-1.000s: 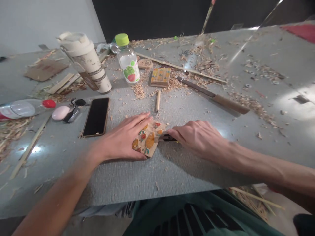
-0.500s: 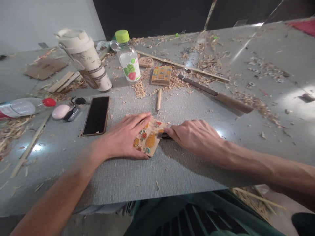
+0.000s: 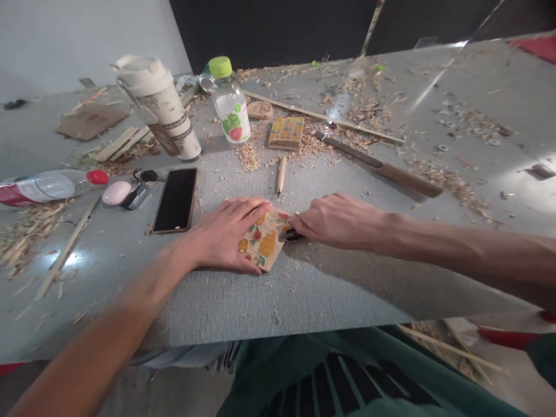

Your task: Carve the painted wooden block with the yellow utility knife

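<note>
Behind the near edge of the table [image 3: 217,315], a painted wooden block [image 3: 266,248] lies flat; the grip of the left hand [image 3: 223,231] spans it, partly spread, thumb at the near corner, fingers at the far. The grip of the right hand [image 3: 325,220] is closed around a dark-handled cutter [image 3: 292,234], its blade at the block's right side; I cannot tell whether it bites in. Beyond lie a phone [image 3: 175,200] and a pointed wooden stick [image 3: 281,175]; towards the far edge, a second painted block [image 3: 286,132] and a green-capped bottle [image 3: 231,113].
</note>
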Action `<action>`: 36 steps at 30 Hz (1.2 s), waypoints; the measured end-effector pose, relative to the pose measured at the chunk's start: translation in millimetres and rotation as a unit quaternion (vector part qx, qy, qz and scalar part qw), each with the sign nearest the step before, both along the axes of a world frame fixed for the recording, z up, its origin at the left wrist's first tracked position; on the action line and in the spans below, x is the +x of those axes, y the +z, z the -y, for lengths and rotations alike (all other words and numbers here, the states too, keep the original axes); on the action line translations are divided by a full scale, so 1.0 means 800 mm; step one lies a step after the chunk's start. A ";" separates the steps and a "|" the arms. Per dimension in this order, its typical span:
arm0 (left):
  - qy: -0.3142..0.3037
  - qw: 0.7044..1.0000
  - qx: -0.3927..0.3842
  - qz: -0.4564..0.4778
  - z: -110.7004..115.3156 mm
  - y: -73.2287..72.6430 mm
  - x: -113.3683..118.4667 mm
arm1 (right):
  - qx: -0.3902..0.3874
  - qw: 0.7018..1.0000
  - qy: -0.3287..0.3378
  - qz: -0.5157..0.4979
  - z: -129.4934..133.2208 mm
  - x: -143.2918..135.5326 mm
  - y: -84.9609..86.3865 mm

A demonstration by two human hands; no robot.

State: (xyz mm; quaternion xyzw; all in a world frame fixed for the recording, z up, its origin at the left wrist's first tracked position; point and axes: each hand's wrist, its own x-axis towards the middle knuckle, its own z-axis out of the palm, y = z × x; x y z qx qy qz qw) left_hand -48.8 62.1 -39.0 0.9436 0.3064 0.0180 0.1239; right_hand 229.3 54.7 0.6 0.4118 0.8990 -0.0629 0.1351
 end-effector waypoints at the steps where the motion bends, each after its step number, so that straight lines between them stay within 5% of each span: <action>1: 0.000 1.000 -0.001 0.001 0.000 0.000 0.000 | -0.012 1.000 0.010 -0.003 -0.003 0.001 0.002; 9: 0.010 1.000 -0.010 0.008 0.004 0.001 0.000 | 0.007 0.999 0.033 -0.028 -0.008 0.009 -0.005; 15: 0.010 1.000 -0.018 0.022 0.004 0.001 0.000 | 0.016 0.998 -0.053 -0.021 0.011 0.003 -0.006; 36: 0.038 0.999 -0.001 0.016 0.008 0.001 0.004 | 0.067 0.986 -0.147 -0.039 0.038 0.007 -0.027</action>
